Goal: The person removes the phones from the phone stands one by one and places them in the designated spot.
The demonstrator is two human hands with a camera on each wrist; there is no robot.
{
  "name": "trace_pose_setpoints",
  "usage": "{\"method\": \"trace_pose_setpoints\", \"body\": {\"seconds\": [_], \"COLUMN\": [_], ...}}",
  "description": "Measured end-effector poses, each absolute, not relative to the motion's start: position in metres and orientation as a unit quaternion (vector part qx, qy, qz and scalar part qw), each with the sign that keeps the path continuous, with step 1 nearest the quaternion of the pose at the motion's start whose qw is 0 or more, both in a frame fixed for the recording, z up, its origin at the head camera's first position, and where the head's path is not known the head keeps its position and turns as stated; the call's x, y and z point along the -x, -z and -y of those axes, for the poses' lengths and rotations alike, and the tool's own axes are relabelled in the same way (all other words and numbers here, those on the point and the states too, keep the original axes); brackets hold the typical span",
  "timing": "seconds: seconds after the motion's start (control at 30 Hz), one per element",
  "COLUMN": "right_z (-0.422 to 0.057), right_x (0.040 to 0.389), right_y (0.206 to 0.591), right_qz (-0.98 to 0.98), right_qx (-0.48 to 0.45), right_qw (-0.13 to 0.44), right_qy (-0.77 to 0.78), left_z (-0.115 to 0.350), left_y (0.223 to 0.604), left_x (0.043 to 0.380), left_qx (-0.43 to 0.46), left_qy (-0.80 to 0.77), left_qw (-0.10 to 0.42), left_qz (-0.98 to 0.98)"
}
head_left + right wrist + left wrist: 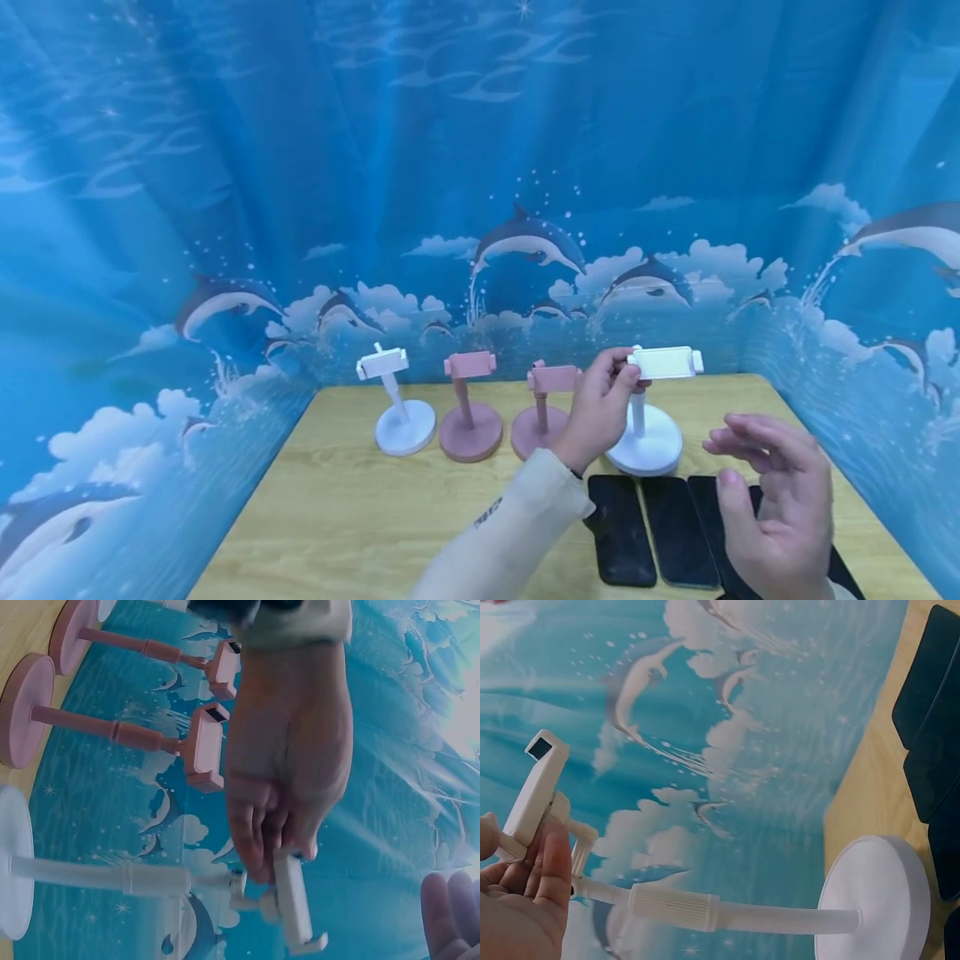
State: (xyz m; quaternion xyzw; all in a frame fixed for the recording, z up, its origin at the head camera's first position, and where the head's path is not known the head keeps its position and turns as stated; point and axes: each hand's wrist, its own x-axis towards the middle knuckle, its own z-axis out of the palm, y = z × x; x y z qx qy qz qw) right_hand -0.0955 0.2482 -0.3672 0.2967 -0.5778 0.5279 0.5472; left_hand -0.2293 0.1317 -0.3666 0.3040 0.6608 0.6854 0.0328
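Note:
My left hand (603, 406) pinches the left end of the clamp head on a white phone stand (647, 442), thumb in front and fingers behind. The stand is upright on its round base, its clamp lying sideways. In the left wrist view the clamp (534, 796), ribbed collar and post show from the side. My right hand (780, 500) is held in the air to the right of the stand, fingers loosely bent and holding nothing. Below it lie several dark phones (619, 531) side by side, partly hidden by the hand.
Left of the gripped stand are two pink phone stands (470, 432) (26, 712) and another white stand (405, 427) in a row at the back of the wooden table (337, 517). A blue dolphin-print curtain (420, 167) encloses the table at the back and sides.

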Motion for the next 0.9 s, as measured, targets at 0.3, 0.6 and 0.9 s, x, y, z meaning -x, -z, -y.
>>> {"method": "trace_pose_setpoints", "body": {"seconds": [0.3, 0.6, 0.9], "right_z": [-0.25, -0.247, -0.255], "right_x": [0.097, 0.104, 0.108], "right_y": [0.378, 0.387, 0.404], "right_qz": [0.606, 0.597, 0.721], "right_qx": [-0.299, -0.332, -0.231], "right_qw": [0.531, 0.494, 0.442], "right_qy": [-0.511, -0.538, -0.481], "left_z": [-0.164, -0.18, -0.18], "left_y": [0.384, 0.382, 0.382], "left_x": [0.25, 0.258, 0.259], "left_qx": [-0.284, -0.269, -0.242], "left_qy": [-0.684, -0.662, -0.668], "left_qw": [0.034, 0.052, 0.08], "left_qz": [-0.671, -0.697, -0.699]}}
